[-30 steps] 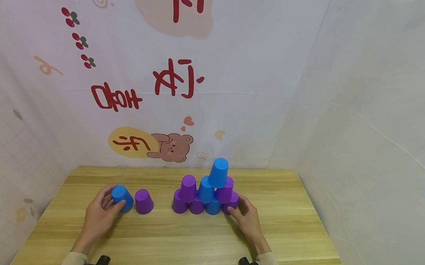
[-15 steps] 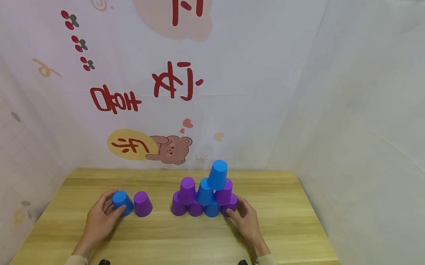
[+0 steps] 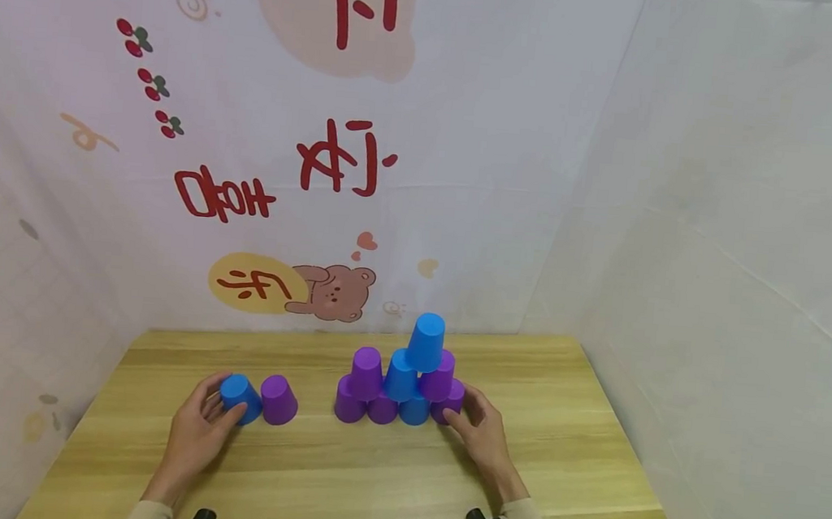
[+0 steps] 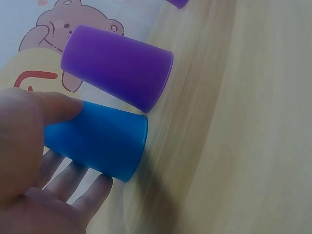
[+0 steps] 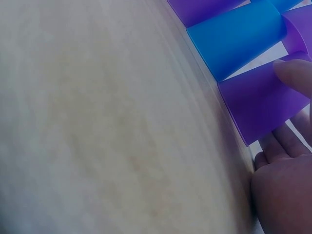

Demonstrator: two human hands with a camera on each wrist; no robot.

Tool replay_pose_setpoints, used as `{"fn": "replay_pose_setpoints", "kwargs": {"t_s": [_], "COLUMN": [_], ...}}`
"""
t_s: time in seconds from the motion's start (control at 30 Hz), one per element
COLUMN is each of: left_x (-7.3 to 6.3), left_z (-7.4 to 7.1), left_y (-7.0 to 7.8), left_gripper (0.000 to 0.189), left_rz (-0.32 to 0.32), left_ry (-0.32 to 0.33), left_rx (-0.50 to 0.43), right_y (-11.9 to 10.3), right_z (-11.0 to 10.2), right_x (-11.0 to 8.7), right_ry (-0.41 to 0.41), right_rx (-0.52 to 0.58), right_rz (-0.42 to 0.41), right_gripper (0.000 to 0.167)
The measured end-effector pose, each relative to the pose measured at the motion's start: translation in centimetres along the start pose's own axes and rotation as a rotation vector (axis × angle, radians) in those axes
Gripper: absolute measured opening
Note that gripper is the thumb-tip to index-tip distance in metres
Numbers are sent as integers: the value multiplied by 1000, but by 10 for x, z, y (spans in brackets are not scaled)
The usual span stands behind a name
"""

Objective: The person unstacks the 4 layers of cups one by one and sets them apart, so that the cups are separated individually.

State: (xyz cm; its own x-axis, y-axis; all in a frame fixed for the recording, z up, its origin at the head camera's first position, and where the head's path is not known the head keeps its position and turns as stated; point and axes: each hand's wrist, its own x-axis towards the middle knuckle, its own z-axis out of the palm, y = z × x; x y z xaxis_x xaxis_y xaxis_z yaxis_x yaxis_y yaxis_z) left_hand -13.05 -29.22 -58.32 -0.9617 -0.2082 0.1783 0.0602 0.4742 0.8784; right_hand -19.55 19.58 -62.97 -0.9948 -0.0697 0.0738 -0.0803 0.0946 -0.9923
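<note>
With thumb and fingers round it, my left hand (image 3: pixel 199 430) holds an upside-down blue cup (image 4: pixel 105 139) on the table. Close by its right side stands an upside-down purple cup (image 4: pixel 119 68); the two rims all but meet in the left wrist view. To the right rises a stack of upturned cups: several in the bottom row, three above, and a single blue cup (image 3: pixel 427 342) on top at the right. My right hand (image 3: pixel 484 438) has its thumb and fingers round the purple cup (image 5: pixel 261 102) at the right end of the bottom row.
The wood-patterned table (image 3: pixel 340 482) meets a white cloth backdrop (image 3: pixel 475 256) printed with a bear and red characters. White cloth also hangs along both sides. Bare tabletop separates the lone purple cup from the stack.
My left hand has slid the blue cup slightly to the right, narrowing the gap to the lone purple cup. The right hand stays at the same end cup, and the stack stands as before.
</note>
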Motion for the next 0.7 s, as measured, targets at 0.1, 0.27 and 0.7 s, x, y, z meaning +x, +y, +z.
{"fn": "replay_pose_setpoints", "kwargs": {"t_s": [0.1,0.27,0.7], "left_x": [0,0,-1], "left_z": [0,0,0], "left_y": [-1,-3,-3], "left_gripper": [65,66,66], "left_rz": [-2,-9,-6], "left_ry": [3,3,3], "left_rx": [5,19,16], "right_y": [0,2,1], "right_z": [1,0,-1], "right_x": [0,-1,0], "right_ry": [-4,-8,-2], "right_rx": [0,-6,1], "right_rz": [-4,11,18], "right_gripper": [58,58,59]}}
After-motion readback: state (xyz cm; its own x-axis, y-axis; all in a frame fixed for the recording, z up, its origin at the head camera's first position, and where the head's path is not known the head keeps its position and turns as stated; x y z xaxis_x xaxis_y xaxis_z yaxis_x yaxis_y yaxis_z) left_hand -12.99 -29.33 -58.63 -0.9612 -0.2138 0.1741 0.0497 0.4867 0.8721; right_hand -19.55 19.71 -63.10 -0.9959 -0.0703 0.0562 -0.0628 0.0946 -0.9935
